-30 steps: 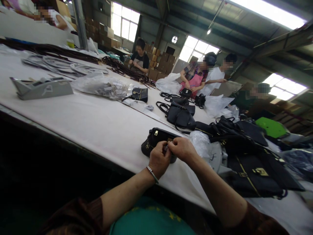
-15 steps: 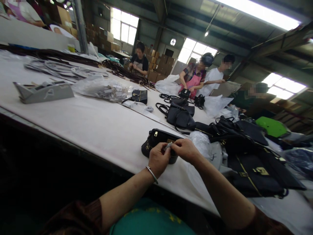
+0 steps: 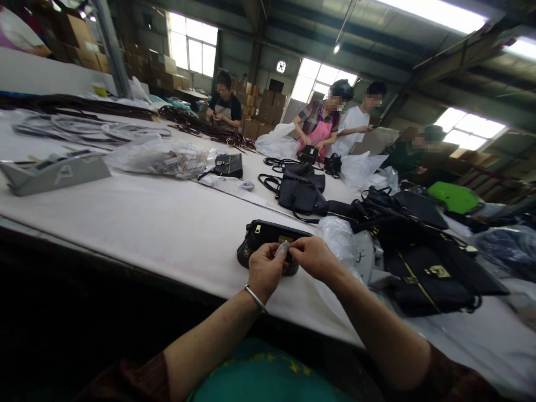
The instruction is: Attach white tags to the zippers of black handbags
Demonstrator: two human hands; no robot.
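Observation:
A small black handbag (image 3: 248,247) with gold fittings lies near the front edge of the white table, partly covered by my hands. Over its front, my left hand (image 3: 264,272) pinches a small grey, shiny piece (image 3: 282,248) between thumb and fingers. What kind of piece it is, I cannot make out. My right hand (image 3: 315,258) is closed too, with its thumb and fingertips pinched at the right side of that same piece. A bangle sits on my left wrist.
A grey tape dispenser (image 3: 62,174) stands at the left. Right of my hands are crumpled clear plastic (image 3: 336,237) and a pile of black bags (image 3: 422,279). More black bags (image 3: 301,192) lie behind. Across the table, a person in a pink apron (image 3: 316,134) handles a bag.
The view has shifted slightly, so the scene sits further left. My fingers have moved a little around the small grey piece, which shows more now. The handbag stays beneath my hands.

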